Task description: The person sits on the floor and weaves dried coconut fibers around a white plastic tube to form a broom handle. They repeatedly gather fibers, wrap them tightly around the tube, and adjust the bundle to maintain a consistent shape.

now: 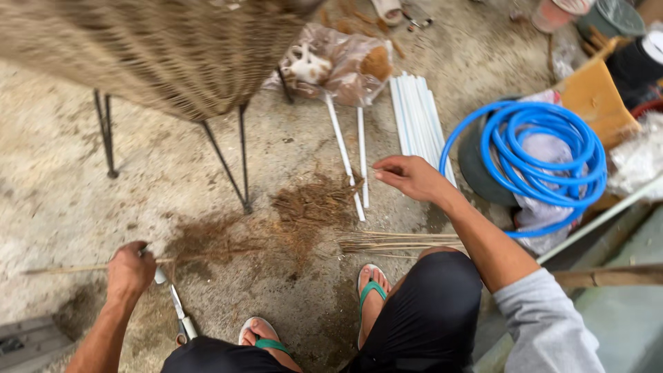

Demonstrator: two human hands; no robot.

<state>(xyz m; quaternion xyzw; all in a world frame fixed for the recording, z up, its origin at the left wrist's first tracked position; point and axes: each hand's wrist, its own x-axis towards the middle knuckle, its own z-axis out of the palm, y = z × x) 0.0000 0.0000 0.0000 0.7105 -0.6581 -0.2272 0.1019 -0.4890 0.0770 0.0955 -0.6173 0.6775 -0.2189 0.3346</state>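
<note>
Person's crouched on the rough concrete floor [62, 200], flip-flops on, knees wide. Left hand [129, 271] is clamped round a thin, long bamboo-coloured stick [76, 267], which runs out sideways to the left of the fist & lies low over the floor. Just below that hand, near the left foot, a small knife w/ a pale handle [179, 314] lies on the floor, not touched.

Right hand [411, 176] is out in front, well apart from the left, fingers loosely spread, palm down, holding nothing; it hovers beside a bundle of white plastic strips [418, 121] & two single white rods [349, 166] just to its left. Under the right forearm, a loose sheaf of thin brown sticks [400, 242] lies flat by the right foot.

Between the hands: a heap of brown fibrous shavings [311, 207]. Beyond the left hand, a woven wicker chair on thin black metal legs [173, 62]. Right of the right hand, a coil of blue hose [545, 159].
</note>
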